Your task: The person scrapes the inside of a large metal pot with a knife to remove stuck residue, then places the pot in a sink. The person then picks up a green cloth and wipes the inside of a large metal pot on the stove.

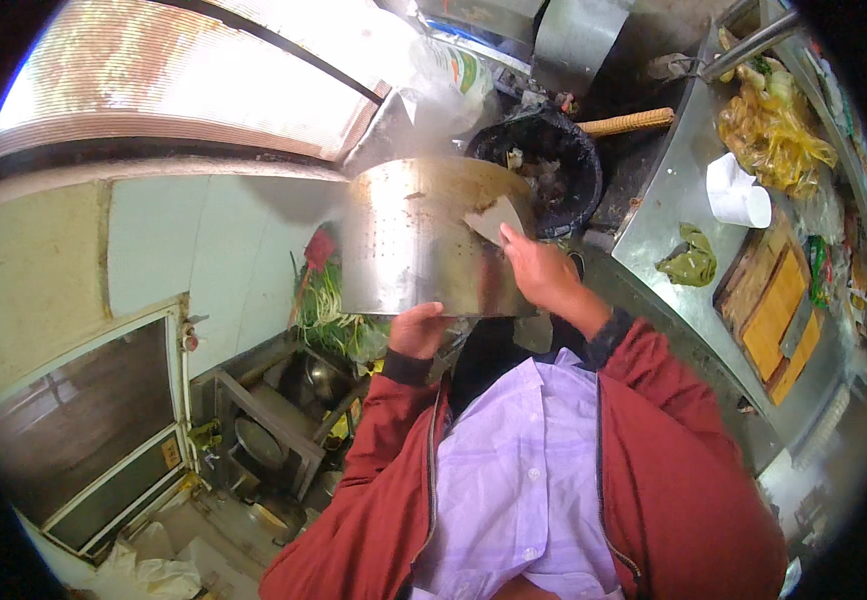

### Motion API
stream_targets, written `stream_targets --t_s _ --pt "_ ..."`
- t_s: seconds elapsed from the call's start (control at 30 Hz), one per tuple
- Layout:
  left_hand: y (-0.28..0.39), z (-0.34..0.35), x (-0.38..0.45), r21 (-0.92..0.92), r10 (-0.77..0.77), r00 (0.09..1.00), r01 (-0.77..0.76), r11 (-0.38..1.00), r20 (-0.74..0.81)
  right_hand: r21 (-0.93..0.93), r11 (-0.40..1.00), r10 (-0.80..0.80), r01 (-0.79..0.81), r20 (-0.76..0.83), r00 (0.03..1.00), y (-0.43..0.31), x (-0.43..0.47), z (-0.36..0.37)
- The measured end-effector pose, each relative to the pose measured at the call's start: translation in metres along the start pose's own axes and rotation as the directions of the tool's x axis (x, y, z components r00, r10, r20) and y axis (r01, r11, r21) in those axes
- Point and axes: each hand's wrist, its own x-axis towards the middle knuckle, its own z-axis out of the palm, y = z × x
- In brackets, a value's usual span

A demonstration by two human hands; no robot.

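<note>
A large stainless-steel pot [433, 240] is in front of me, its side towards me and marked with brown stains and rows of small dark dots. My left hand [420, 330] grips its near lower edge. In my right hand [546, 274] is a flat, pale scraper-like blade [497, 220], lying over the right part of the pot's wall; whether it touches is blurred. Just beyond the pot stands a black-lined waste bin [583, 176] with scraps inside. The pot's inside is hidden from view.
A steel counter [673, 187] on the right bears a wooden cutting board [752, 277] with a cleaver [797, 326], a white container [737, 191], a green cloth-like piece [692, 259] and yellow plastic bags [771, 135]. Leafy greens [336, 307] lie left of the pot, near a metal rack [302, 450].
</note>
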Motion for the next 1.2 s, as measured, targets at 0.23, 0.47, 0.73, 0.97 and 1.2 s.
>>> stream_targets --t_s 0.23,0.47,0.73,0.97,1.2 --pt "-0.04 -0.045 0.006 0.039 -0.045 0.999 0.043 0.998 0.029 -0.209 0.974 0.092 -0.084 0.033 0.995 0.014 0.104 -0.002" --pt "-0.047 -0.037 0.02 -0.069 -0.024 0.999 0.026 0.997 0.025 -0.229 0.967 0.163 -0.108 0.236 0.958 -0.019 -0.026 -0.006" --pt "-0.053 -0.036 0.037 -0.082 -0.023 0.999 0.026 0.996 0.031 -0.2 0.977 0.1 -0.069 0.152 0.983 0.0 -0.007 0.027" --pt "-0.051 -0.03 0.028 -0.041 0.018 1.0 -0.017 0.999 0.017 -0.15 0.98 0.153 -0.133 0.128 0.98 -0.01 -0.021 0.037" --pt "-0.062 -0.026 0.029 -0.077 -0.022 1.0 0.024 0.997 0.021 -0.086 0.992 0.102 -0.097 0.054 0.993 0.004 -0.001 0.043"
